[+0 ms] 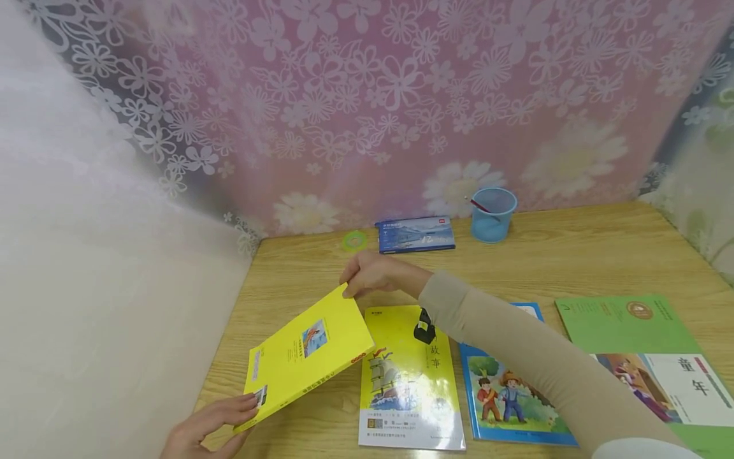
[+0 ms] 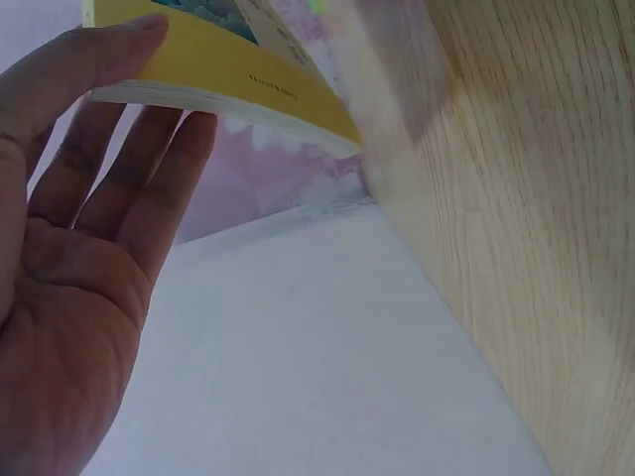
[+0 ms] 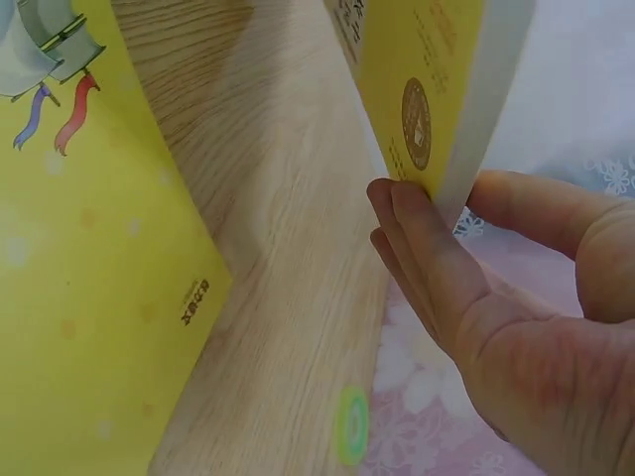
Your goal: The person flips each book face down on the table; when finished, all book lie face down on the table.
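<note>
A yellow paperback book (image 1: 309, 350) is held tilted above the left part of the table, a small picture on its upward side and its spine towards the viewer. My left hand (image 1: 209, 424) grips its lower left corner; in the left wrist view the thumb (image 2: 119, 50) lies on the cover and the fingers are beneath. My right hand (image 1: 373, 274) pinches the far upper corner, thumb and fingers on opposite covers in the right wrist view. Just right of it, a second yellow book (image 1: 410, 382) with a sailing ship on its cover lies flat, partly behind my right forearm.
A blue book (image 1: 516, 408) with cartoon children and a green-and-white book (image 1: 619, 325) lie to the right, partly covered by my sleeve. Along the back stand a light blue pen cup (image 1: 491, 223), a blue box (image 1: 415, 234) and a green tape roll (image 1: 355, 240), before a flowered curtain.
</note>
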{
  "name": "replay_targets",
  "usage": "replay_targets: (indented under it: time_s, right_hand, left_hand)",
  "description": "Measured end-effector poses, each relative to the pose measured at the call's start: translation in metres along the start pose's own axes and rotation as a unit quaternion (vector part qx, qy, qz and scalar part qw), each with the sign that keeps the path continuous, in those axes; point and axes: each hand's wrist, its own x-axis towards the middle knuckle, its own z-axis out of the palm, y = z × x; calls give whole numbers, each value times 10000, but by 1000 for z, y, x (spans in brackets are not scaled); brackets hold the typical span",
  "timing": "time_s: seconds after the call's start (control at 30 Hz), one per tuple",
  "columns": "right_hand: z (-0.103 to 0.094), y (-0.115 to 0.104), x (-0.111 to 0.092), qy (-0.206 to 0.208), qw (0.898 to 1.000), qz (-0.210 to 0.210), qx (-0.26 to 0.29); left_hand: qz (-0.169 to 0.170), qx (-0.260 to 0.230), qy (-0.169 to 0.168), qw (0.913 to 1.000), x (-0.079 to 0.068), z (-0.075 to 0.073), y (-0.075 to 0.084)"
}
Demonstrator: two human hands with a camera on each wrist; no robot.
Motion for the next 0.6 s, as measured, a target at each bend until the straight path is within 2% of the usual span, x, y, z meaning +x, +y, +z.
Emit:
replay_targets:
  time_s: [0.1,0.23,0.4,0.6]
  right_hand:
    - [1,4,1,89,9995,35,-315]
    - [3,12,2,324,9980,66,-545]
    - [13,21,3,424,9980,-55,-473]
    - [20,33,8,561,9923,-366,-1042]
  left_hand:
    - [23,354,-92,9993,1,2,2]
    - [131,587,-243,9979,2,7,2]
    - [259,616,-563,9962,4,13,2]
    - [86,565,-1086,9924,3,20,0]
